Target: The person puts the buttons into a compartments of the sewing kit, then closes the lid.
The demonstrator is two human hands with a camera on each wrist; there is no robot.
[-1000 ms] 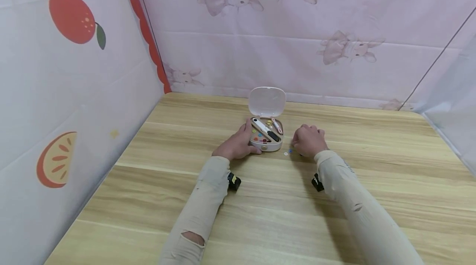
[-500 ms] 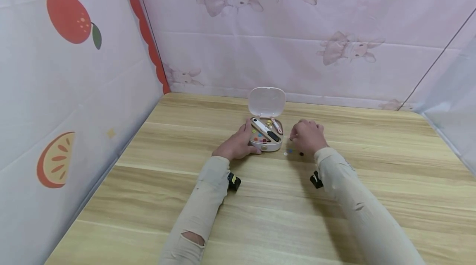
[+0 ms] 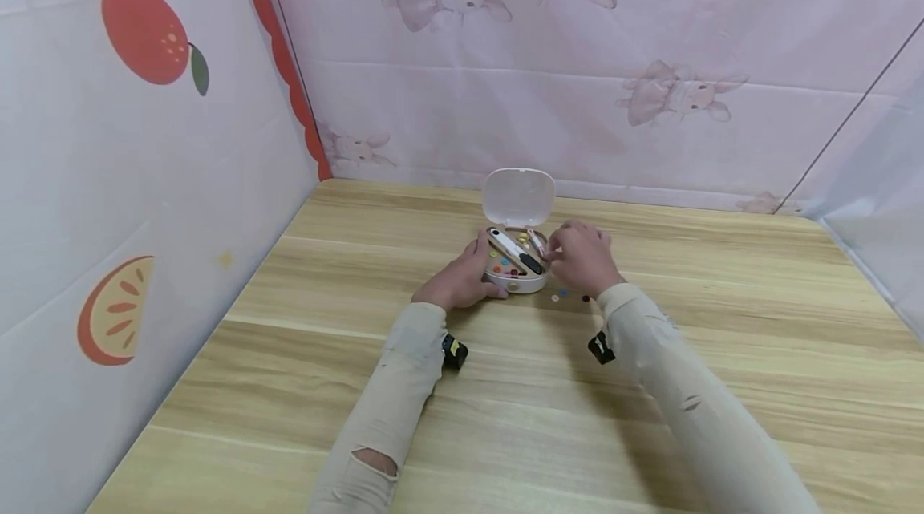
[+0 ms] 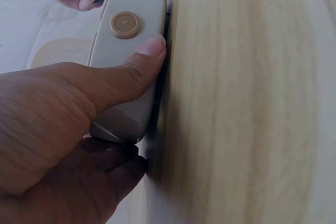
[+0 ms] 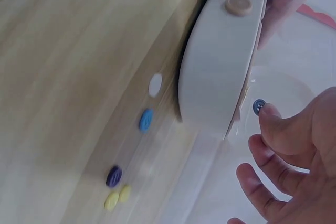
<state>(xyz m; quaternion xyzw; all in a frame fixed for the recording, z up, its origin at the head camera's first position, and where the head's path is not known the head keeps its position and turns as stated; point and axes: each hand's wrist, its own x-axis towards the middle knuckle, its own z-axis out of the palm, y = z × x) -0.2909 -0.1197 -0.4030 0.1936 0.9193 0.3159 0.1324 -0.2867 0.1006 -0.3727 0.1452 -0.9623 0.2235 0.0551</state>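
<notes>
So your left hand [image 3: 458,275] has the white box [image 5: 215,61] gripped at its left side, thumb across its front near the brown round clasp [image 4: 125,24]. Your right hand [image 3: 586,259] is up at the box's right edge, fingertips pinching a dark blue button [image 5: 259,107]. The box's lid [image 3: 518,197] stands open at its back, and a white-and-black tool [image 3: 516,251] lies diagonally inside it. On the table right of the box you've got white [image 5: 155,84] and blue [image 5: 146,120] buttons near it, dark purple [image 5: 114,177] and two yellow ones [image 5: 111,201] farther from it.
</notes>
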